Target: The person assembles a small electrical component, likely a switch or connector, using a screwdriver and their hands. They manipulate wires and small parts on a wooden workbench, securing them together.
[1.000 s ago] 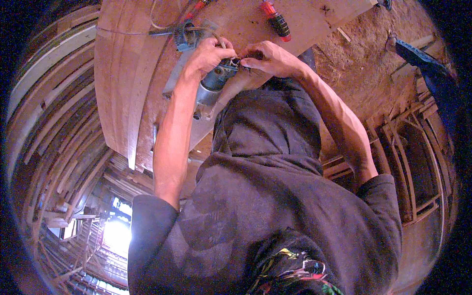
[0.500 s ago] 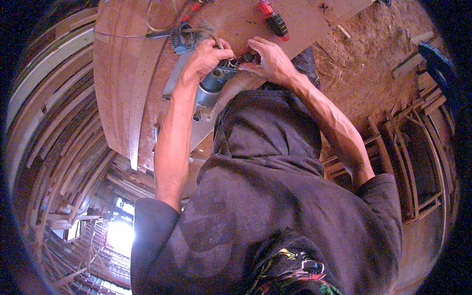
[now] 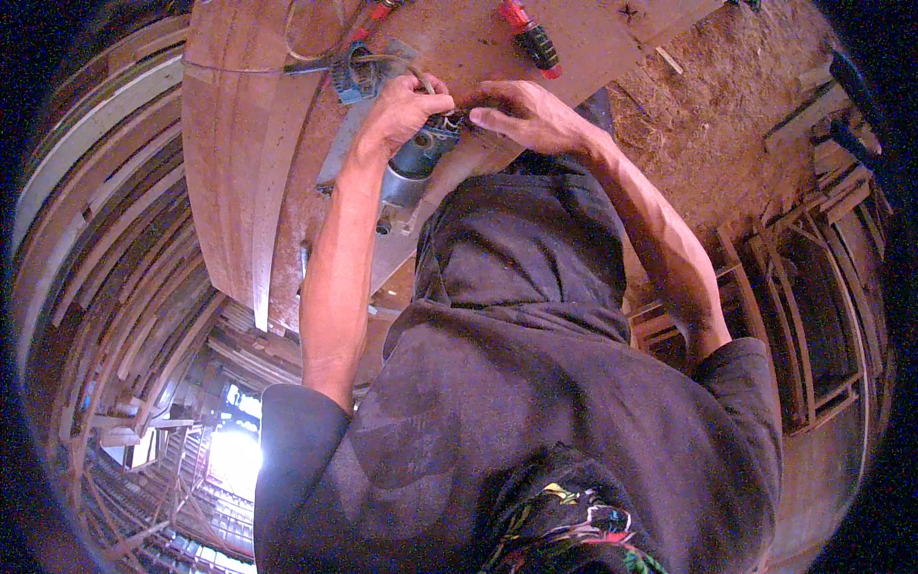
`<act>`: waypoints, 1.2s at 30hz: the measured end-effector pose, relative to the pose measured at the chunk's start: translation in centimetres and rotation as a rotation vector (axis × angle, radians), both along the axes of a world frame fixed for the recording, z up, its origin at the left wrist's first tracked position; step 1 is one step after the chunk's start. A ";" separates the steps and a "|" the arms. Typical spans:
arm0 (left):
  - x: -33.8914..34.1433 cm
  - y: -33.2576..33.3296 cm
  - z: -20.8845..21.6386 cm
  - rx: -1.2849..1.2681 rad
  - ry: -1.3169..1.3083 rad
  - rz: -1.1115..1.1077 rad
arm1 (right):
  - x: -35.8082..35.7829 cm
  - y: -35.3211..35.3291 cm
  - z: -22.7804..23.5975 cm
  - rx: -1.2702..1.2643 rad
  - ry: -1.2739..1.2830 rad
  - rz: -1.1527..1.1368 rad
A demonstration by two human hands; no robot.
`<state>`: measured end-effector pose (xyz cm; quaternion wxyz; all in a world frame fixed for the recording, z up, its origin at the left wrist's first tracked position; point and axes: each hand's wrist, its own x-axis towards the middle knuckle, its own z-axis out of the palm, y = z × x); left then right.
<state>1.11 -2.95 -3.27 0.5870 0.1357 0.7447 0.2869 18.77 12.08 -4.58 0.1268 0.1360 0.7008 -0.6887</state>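
Note:
A power tool with a grey-blue motor body (image 3: 409, 172) lies in front of me, its upper end opened and bare wires (image 3: 448, 121) showing there. My left hand (image 3: 406, 110) pinches the brownish cable (image 3: 413, 65) just above that opened end. Facing it from the right, my right hand (image 3: 526, 115) reaches to the wires with thumb and forefinger apart. Whether its fingertips touch a wire is too small to tell. Beyond my left hand rests a blue plastic housing piece (image 3: 354, 84), with the cable running past it.
A red and black screwdriver (image 3: 532, 40) lies on the wooden board (image 3: 459, 38) ahead. Another red-handled tool (image 3: 375, 17) is left of it. Stacked timber (image 3: 115, 230) fills the left side; wooden frames (image 3: 794, 316) stand at right. Sawdust covers the ground (image 3: 708, 134).
My right hand has drawn slightly to the right, its thumb and fingers spreading from the tool's opened end. My left hand keeps its pinch. Dark blue shapes at the far right have shifted.

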 end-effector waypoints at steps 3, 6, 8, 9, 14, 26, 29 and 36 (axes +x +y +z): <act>-0.1 -0.1 -0.2 -0.005 -0.014 -0.001 | -0.2 -0.3 -1.3 0.002 -0.001 0.021; -0.2 -0.3 -0.6 0.014 -0.011 -0.056 | -0.4 0.2 -1.2 0.144 -0.010 0.119; -0.4 -0.4 -0.9 0.016 -0.008 -0.091 | -0.7 0.6 -0.9 0.254 -0.021 0.198; -0.4 -0.4 -1.0 0.019 -0.008 -0.111 | -0.8 0.7 -1.1 0.318 -0.016 0.229; -0.2 -0.6 -0.8 0.014 -0.025 -0.048 | 0.2 -0.2 -0.4 0.521 0.034 0.091; -0.1 -0.2 -0.2 0.010 0.020 -0.077 | 0.4 -1.2 0.3 -0.424 -0.168 -0.317; -0.2 -0.1 -0.2 0.015 0.008 -0.077 | 0.2 -0.9 0.8 -0.458 -0.223 -0.289; -0.3 -0.2 -0.8 -0.019 -0.046 -0.026 | 1.9 -2.2 -1.2 -0.441 -0.089 -0.332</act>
